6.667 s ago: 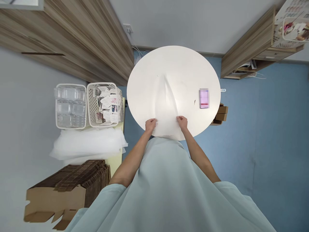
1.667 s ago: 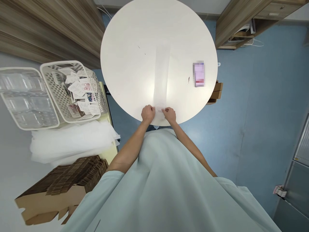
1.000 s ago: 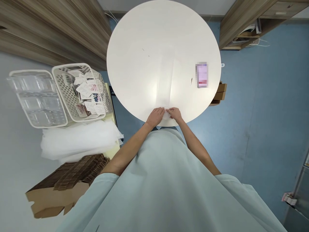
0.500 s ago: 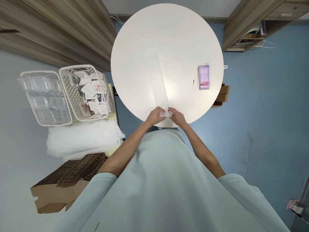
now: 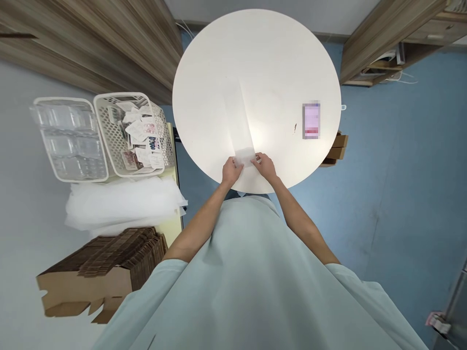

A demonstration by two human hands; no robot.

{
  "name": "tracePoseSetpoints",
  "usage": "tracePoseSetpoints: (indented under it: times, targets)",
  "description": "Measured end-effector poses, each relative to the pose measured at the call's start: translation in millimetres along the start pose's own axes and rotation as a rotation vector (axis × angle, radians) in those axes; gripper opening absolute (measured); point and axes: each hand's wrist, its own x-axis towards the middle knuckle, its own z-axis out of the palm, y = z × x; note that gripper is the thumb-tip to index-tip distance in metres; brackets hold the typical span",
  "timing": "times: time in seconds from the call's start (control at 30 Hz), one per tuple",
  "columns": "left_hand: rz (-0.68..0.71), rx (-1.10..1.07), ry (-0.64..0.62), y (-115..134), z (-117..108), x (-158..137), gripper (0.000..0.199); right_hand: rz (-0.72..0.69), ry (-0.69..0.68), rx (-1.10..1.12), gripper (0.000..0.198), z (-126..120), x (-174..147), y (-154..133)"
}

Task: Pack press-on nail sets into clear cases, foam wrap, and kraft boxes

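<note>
A long, translucent white strip of wrapping sheet (image 5: 237, 116) lies lengthwise on the round white table (image 5: 204, 58). Its near end is doubled over into a greyish flap close to the table's front edge. At the left edge of this end, my left hand (image 5: 231, 171) is closed, with thumb and fingers pinching the sheet. My right hand (image 5: 265, 166) pinches the opposite edge, its thumb pointing inward across the flap. Whether anything lies inside the fold cannot be made out.
A blurred pink-screened phone (image 5: 311, 120) lies on the table's right side near a small dark mark. On the left are a basket of small packets (image 5: 109, 129), a basket of clear plastic boxes (image 5: 73, 181), stacked white sheets (image 5: 120, 201) and flattened cardboard boxes (image 5: 87, 289).
Both hands have moved slightly forward, away from my body. The strip's near end, bunched between my fingers before, now lies flatter as a wider flap.
</note>
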Motion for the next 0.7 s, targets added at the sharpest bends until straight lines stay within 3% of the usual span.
tracePoseSetpoints:
  times: [0.23, 0.3, 0.37, 0.5, 0.6, 0.7]
  targets:
    - [-0.018, 0.11, 0.131, -1, 20, 11, 0.054, 0.181, 0.065, -0.062, 0.031, 12, 14, -4]
    - [0.035, 0.167, 0.196, 2, 19, 10, 0.059, 0.143, 0.109, -0.116, 0.033, 15, 12, -8]
    - [0.2, 0.261, 0.22, 6, 15, 9, 0.059, -0.007, 0.137, -0.204, 0.033, 16, 10, -13]
    - [0.594, 0.422, 0.025, 10, 3, 18, 0.052, -0.306, 0.013, -0.345, 0.044, 12, 9, -19]
    - [0.68, 0.461, -0.127, 6, -1, 26, 0.06, -0.374, -0.073, -0.371, 0.044, 5, 10, -16]
    - [0.696, 0.49, -0.174, -3, -3, 23, 0.065, -0.416, -0.12, -0.385, 0.051, 2, 7, -8]
